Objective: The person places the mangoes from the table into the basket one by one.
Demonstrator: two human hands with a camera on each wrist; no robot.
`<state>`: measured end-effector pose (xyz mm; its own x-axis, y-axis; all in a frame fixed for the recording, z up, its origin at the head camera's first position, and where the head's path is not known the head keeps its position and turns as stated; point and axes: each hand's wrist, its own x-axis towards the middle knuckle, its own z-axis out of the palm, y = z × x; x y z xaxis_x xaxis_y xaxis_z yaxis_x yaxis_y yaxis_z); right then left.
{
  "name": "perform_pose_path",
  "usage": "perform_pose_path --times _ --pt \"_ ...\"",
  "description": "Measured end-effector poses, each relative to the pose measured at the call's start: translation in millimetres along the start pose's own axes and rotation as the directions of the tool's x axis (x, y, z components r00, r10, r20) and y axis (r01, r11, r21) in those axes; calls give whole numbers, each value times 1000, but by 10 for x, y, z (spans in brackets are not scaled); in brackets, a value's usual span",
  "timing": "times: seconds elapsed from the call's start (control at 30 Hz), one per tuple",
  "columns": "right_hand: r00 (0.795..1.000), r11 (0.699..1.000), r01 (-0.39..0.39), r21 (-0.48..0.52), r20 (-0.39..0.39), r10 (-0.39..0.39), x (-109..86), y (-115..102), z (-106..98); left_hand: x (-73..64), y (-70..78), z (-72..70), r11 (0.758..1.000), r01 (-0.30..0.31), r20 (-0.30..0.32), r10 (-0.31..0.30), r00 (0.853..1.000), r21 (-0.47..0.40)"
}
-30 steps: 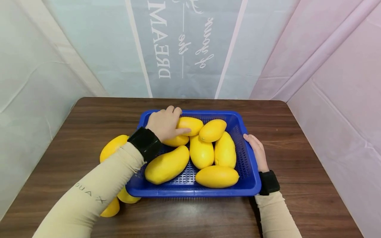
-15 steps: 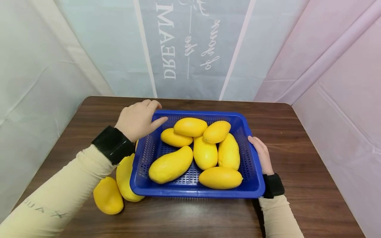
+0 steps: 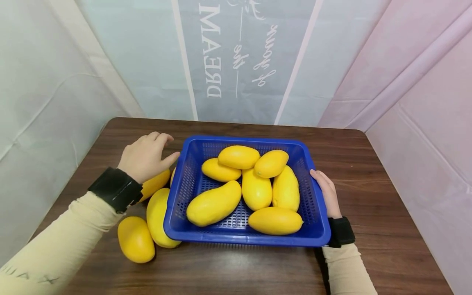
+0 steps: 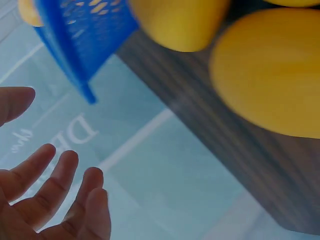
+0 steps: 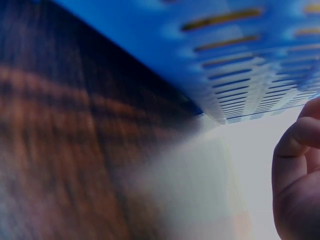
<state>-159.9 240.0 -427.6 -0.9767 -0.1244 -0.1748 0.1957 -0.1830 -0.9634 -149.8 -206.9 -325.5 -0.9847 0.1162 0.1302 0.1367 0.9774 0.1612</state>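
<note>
A blue plastic basket (image 3: 247, 238) with perforated walls stands mid-table, holding several yellow mangoes (image 3: 214, 203). My right hand (image 3: 326, 192) grips its right rim; in the right wrist view the curled fingers (image 5: 292, 160) show beside the slotted wall. Left of the basket, my left hand (image 3: 145, 159) hovers over the loose mangoes with nothing in it, fingers spread and slightly bent. One loose mango (image 3: 136, 239) lies nearest the front, another mango (image 3: 157, 217) lies against the basket's left side, and a third mango (image 3: 156, 184) is partly hidden below the left hand.
The dark wood table (image 3: 372, 213) has its far edge close behind the basket. A pale printed cloth (image 3: 250, 61) hangs beyond that edge. White sheets (image 3: 44, 123) close in the left and right sides.
My left hand has left the mangoes at the back left of the basket and moved left, past the rim, to above the loose mangoes. My right hand stays on the rim.
</note>
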Motion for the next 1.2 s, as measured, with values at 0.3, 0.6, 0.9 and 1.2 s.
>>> perform_pose_path --times 0.3,0.6,0.9,1.2 --pt "1000 1000 -1 -6 -5 1 0 0 7 -178 -289 206 993 114 124 -115 986 15" --pt "1000 1000 -20 -5 -7 20 -4 2 7 -341 -425 437 985 172 196 -169 966 1" --pt "1000 1000 -11 -1 -11 11 8 3 1 -376 -503 509 979 204 268 -203 942 23" --pt "1000 1000 -6 -10 -8 5 2 4 4 -366 -552 514 978 207 331 -202 922 22"
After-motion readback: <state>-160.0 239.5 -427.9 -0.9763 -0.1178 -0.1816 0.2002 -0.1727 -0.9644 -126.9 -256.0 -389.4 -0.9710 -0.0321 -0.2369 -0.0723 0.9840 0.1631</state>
